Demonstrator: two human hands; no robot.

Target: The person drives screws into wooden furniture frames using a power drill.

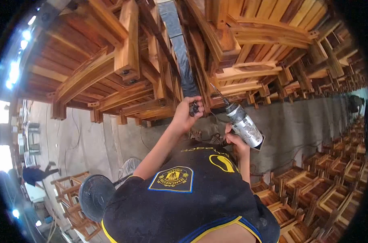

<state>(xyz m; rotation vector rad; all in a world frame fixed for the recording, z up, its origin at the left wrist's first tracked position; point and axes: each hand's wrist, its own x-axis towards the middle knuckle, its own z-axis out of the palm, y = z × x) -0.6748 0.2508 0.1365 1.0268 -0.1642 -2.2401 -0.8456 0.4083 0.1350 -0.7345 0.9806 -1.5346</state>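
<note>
My left hand (187,112) is closed, with its fingers curled around several small black pieces (194,108) whose exact kind I cannot make out. It is just below the lower edges of slatted wooden furniture (127,56). A power drill (244,125) with a silver and black body is in my right hand (235,139), which grips its handle. The thin bit (219,93) points up and left toward the furniture, apart from the wood as far as I can tell. Part of the right hand is hidden behind the drill body.
More slatted wooden furniture (269,36) stands ahead on the right, with a dark strip (180,52) in the gap. Rows of wooden chairs (313,186) stand behind on the right. A black fan (96,197) is at my left. Cables cross the grey floor (127,139). Another person (34,175) is far left.
</note>
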